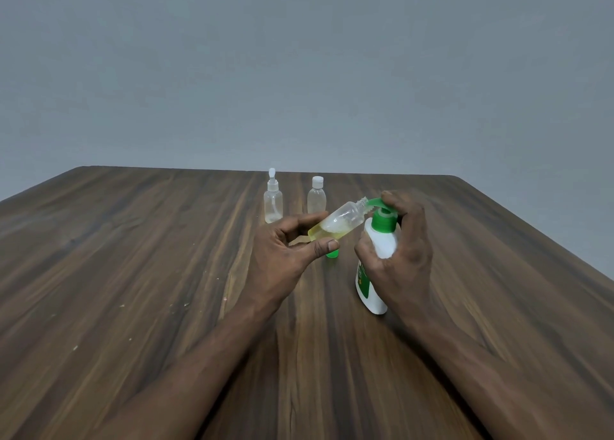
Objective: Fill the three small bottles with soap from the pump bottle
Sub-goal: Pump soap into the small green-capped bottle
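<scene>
Left grip point(282, 250) grasping tilted uncapped small bottle point(335, 222), mouth at green nozzle point(377, 202), right grip point(398, 240) clasping pump bottle point(382, 243) on tabletop point(166, 273), green cap point(332, 253) half hidden beneath left thumb, spray-top bottle point(273, 200) and white-capped bottle point(317, 198) upright behind.

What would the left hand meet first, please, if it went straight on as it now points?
Probably the pump bottle at its green nozzle: the small bottle in the left hand has its mouth there; depth unclear.
</scene>
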A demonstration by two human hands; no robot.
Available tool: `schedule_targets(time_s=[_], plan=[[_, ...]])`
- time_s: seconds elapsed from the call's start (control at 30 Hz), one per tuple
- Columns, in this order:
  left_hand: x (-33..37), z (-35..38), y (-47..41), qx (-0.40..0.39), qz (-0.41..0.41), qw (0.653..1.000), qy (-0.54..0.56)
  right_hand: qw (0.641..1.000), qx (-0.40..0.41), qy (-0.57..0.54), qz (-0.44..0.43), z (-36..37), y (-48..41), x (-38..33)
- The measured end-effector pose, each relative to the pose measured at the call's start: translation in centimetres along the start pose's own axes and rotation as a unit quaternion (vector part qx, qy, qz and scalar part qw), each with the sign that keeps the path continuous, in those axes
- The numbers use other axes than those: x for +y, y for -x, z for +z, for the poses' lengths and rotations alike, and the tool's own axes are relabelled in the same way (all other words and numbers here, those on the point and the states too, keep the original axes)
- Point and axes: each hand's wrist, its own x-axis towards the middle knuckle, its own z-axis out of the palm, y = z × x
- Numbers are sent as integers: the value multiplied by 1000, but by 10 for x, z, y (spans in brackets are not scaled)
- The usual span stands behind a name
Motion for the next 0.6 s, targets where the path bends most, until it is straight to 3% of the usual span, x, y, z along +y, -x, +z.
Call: schedule_targets(time_s=[0.6], plan=[[1, 0, 0, -2, -2, 1000, 1, 999, -23, 44, -18, -3, -3, -6]])
